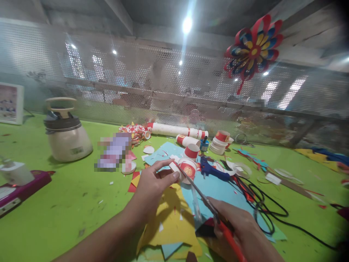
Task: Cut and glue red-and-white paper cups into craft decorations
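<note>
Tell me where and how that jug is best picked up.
Likely by the handle, from above: it loops up over the dark lid, and the jug stands upright. The jug flares wide towards its base, so a side grip looks harder.

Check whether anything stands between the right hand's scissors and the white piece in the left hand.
Nothing visible does: the scissors in the right hand reach up to the white piece pinched by the left hand.

Open tabletop (92, 203) left of the left hand (154, 182), cups (191, 153) blocking ahead, glue gun (218, 173) and cable (260, 191) right
</note>
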{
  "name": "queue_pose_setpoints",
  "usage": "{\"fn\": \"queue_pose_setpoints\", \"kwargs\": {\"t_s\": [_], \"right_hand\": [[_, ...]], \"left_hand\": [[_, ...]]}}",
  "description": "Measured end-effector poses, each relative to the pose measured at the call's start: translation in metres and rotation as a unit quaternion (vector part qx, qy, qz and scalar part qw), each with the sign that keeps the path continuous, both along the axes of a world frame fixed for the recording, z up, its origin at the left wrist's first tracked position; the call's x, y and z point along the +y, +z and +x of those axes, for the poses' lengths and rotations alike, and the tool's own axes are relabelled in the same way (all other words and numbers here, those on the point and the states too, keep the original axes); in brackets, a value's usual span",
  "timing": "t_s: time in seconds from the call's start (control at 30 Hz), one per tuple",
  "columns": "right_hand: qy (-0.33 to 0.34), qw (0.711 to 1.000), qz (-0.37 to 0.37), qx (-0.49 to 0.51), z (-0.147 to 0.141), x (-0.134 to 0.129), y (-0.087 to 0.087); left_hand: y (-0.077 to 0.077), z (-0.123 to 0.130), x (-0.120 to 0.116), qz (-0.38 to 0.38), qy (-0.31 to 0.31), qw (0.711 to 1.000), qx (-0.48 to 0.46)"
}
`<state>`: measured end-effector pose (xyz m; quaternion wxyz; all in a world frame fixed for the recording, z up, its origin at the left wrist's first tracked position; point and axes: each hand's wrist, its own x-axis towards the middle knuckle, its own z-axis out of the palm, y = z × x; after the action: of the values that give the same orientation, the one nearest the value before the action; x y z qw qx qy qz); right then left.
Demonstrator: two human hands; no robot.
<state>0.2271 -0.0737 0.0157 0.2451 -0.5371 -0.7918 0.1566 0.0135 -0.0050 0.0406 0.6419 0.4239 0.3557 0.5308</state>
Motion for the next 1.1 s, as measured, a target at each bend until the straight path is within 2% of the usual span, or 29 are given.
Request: {"fn": "queue_pose_setpoints", "kwargs": {"t_s": [0.23, 0.37, 0.57, 0.77, 1.1], "right_hand": [[-0.013, 0.999, -0.025, -0.038, 0.0031, -0.0028, 0.0033], [-0.021, 0.998, -0.011, -0.051, 0.0019, -0.0038, 0.0034], [-0.03, 0.997, -0.008, -0.068, 0.0057, -0.0005, -0.003], [-0.029, 0.996, -0.003, -0.083, 0.0073, -0.0003, -0.0055], [-0.037, 0.995, 0.053, -0.08, 0.0048, -0.0018, -0.0062]], "left_hand": [[0.0021, -0.0011, 0.0013, 0.004, 0.002, 1.0, -0.017], [0.0021, 0.0001, 0.0034, -0.006, -0.016, 1.0, -0.024], [0.0003, -0.0009, 0.0027, 0.014, -0.006, 1.0, 0.005], [0.0005, -0.0012, 0.0002, -0.009, -0.001, 1.0, 0.003], [-0.0025, -0.001, 0.0044, -0.026, 0.0, 0.999, -0.024]]}}
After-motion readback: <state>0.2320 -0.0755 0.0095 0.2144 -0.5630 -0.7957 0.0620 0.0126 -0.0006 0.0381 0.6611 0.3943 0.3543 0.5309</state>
